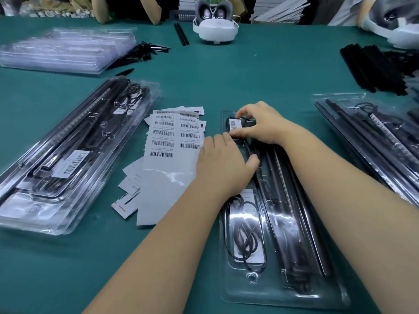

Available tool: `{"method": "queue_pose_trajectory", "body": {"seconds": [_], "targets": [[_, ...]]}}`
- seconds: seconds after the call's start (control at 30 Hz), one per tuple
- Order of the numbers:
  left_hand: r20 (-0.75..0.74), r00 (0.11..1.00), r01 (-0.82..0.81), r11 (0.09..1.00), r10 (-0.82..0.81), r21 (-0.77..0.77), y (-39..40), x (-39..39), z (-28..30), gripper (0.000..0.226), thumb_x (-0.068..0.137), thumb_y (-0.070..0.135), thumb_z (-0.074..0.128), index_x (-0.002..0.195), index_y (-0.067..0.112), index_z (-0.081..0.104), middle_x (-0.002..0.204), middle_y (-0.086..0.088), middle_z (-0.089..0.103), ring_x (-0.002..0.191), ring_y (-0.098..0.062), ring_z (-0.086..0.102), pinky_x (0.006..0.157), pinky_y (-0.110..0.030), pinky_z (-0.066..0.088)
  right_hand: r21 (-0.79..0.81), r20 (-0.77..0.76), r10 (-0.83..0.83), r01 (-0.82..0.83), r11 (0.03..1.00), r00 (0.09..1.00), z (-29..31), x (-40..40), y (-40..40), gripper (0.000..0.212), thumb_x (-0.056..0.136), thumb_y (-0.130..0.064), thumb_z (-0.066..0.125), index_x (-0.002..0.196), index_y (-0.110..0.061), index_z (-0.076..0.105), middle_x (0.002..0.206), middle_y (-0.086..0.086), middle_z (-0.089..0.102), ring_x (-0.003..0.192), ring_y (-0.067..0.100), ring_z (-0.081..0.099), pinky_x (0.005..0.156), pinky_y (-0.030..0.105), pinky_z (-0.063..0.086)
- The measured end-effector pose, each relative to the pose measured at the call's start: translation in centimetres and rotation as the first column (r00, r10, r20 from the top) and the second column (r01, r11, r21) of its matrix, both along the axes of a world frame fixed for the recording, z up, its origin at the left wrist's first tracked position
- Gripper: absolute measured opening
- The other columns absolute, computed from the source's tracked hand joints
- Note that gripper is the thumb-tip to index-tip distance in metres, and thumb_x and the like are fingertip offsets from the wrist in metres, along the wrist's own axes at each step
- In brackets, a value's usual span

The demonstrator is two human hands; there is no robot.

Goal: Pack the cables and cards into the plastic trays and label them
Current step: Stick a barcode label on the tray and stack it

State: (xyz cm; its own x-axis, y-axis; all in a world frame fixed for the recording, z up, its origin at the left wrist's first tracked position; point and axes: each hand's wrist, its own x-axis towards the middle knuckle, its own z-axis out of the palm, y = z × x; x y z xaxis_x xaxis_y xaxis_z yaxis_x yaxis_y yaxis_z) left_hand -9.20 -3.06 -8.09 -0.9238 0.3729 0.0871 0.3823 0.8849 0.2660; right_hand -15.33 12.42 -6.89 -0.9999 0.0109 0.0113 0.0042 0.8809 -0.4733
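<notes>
While the left hand (223,165) lies flat with straight fingers on the clear plastic tray (281,288) in the middle of the green bench (260,73), the right hand (260,123) works at the tray's far end, its grip narrow: thumb and fingertips pinch a small barcode label (233,124) on the tray's top surface. Through the clear plastic show long dark strips (288,200) lying lengthwise and, in the near left compartment, a coiled black cable (246,234) lying over a white card (248,196). Just left of the tray lies a label sheet (169,141), barcode stickers on its far half and bare backing on its near half, over a scatter of loose cards (130,184). Further left sits a stack of packed trays (68,155), the top one bearing a barcode label. Another packed tray (371,141) lies at the right edge. At the far left is a pile of empty clear trays (65,51); a white headset (215,28) stands at the far side.
</notes>
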Motion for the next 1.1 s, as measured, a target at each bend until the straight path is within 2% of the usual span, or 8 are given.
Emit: {"method": "queue_pose_trajectory", "body": {"seconds": [0.3,0.4,0.5,0.6,0.73,0.87,1.0,1.1], "targets": [[0.018,0.999,0.026,0.999,-0.026,0.029,-0.2,-0.1,0.0,0.064,0.094,0.052,0.035,0.133,0.001,0.033,0.129,-0.015,0.042,0.12,-0.029,0.032,0.099,-0.037,0.029,0.339,0.099,0.037,-0.069,0.938,0.994,1.0,2.3,-1.1,0.043,0.099,-0.046,0.036,0.142,-0.041,0.038,0.144,-0.003,0.034,0.132,0.023,0.027,0.109,0.039,0.018],[0.027,0.999,0.024,0.999,-0.025,0.034,-0.3,-0.1,0.0,0.07,0.094,0.052,0.034,0.139,-0.001,0.027,0.134,-0.016,0.039,0.124,-0.03,0.03,0.102,-0.038,0.029,0.154,0.103,0.075,-0.09,0.984,0.992,1.9,4.1,-1.2,0.038,0.098,-0.031,0.047,0.135,-0.026,0.053,0.147,0.0,0.039,0.135,0.02,0.03,0.108,0.027,0.02],[0.039,0.999,0.021,0.996,-0.025,0.087,-0.4,-0.1,0.2,0.067,0.093,0.053,0.038,0.138,0.004,0.03,0.133,-0.014,0.041,0.125,-0.029,0.031,0.1,-0.039,0.03,-0.11,-0.024,-0.147,0.144,0.984,0.989,2.8,6.7,-1.1,0.028,0.095,-0.028,0.052,0.115,-0.017,0.069,0.131,0.003,0.056,0.121,0.019,0.048,0.095,0.025,0.034],[0.027,0.999,0.04,0.992,-0.044,0.117,-0.5,0.2,0.5,0.063,0.093,0.05,0.039,0.141,0.01,0.029,0.128,-0.014,0.045,0.122,-0.03,0.034,0.094,-0.039,0.034,-0.163,0.062,-0.391,0.396,0.904,0.918,3.0,9.6,-0.2,0.036,0.092,-0.036,0.053,0.113,-0.008,0.064,0.118,0.009,0.064,0.103,0.024,0.059,0.088,0.034,0.045],[-0.013,0.998,0.056,0.994,-0.055,0.097,-0.3,0.5,0.8,0.056,0.095,0.044,0.04,0.138,0.01,0.033,0.126,-0.015,0.048,0.12,-0.03,0.035,0.093,-0.039,0.035,-0.216,0.188,-0.425,0.46,0.861,0.885,2.3,12.3,0.7,0.058,0.089,-0.042,0.058,0.139,-0.015,0.045,0.134,0.002,0.052,0.095,0.02,0.063,0.081,0.042,0.056],[-0.001,0.998,0.056,0.988,-0.057,0.142,-0.4,0.6,0.9,0.06,0.096,0.039,0.04,0.145,0.011,0.023,0.125,-0.016,0.048,0.119,-0.03,0.035,0.091,-0.039,0.037,-0.667,0.302,-0.43,0.511,0.542,0.851,2.0,12.9,1.2,0.055,0.087,-0.033,0.064,0.135,-0.014,0.044,0.114,0.012,0.061,0.086,0.019,0.064,0.066,0.029,0.053],[0.0,0.999,0.034,0.975,-0.035,0.221,-0.9,0.3,0.9,0.061,0.096,0.038,0.038,0.148,0.012,0.019,0.119,-0.015,0.053,0.113,-0.03,0.038,0.082,-0.036,0.034,-0.892,0.254,-0.332,0.353,0.282,0.908,1.8,13.3,0.6,0.012,0.086,-0.016,0.064,0.094,-0.008,0.063,0.084,0.007,0.066,0.067,0.011,0.058,0.055,0.018,0.051],[-0.014,1.0,0.023,0.955,-0.02,0.295,-1.1,0.2,0.9,0.057,0.096,0.035,0.039,0.146,0.011,0.024,0.108,-0.013,0.056,0.105,-0.029,0.039,0.076,-0.034,0.031,-0.938,0.208,-0.24,0.263,0.225,0.948,1.7,13.7,0.2,0.058,0.074,-0.016,0.067,0.129,-0.003,0.053,0.108,0.009,0.07,0.085,0.017,0.066,0.066,0.025,0.056]]}}
